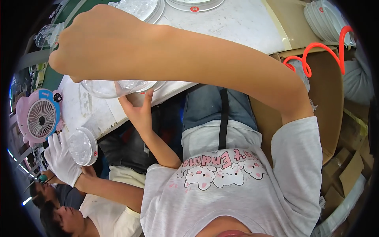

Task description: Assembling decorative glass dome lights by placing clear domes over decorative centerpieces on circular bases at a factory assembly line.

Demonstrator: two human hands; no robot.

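Note:
My right arm reaches across the upper picture to the far left. My right hand (90,45) is closed, its back toward me; whatever its fingers hold is hidden. Just beyond its knuckles shows a small clear plastic piece (47,36). Lower down, by the table edge, my left hand (138,112) has thumb and index finger parted around the near side of a clear round plastic dish (103,89). The index finger shows against the dish wall. My right forearm and hand cover the dish's upper part.
On the white table (233,23) lie clear round lids (193,5) with a red sticker. A pink and blue fan (39,116) stands left. A co-worker's white-gloved hand (62,160) is by a clear round container (83,147). Right are a red coiled hose (316,45) and cardboard box (321,98).

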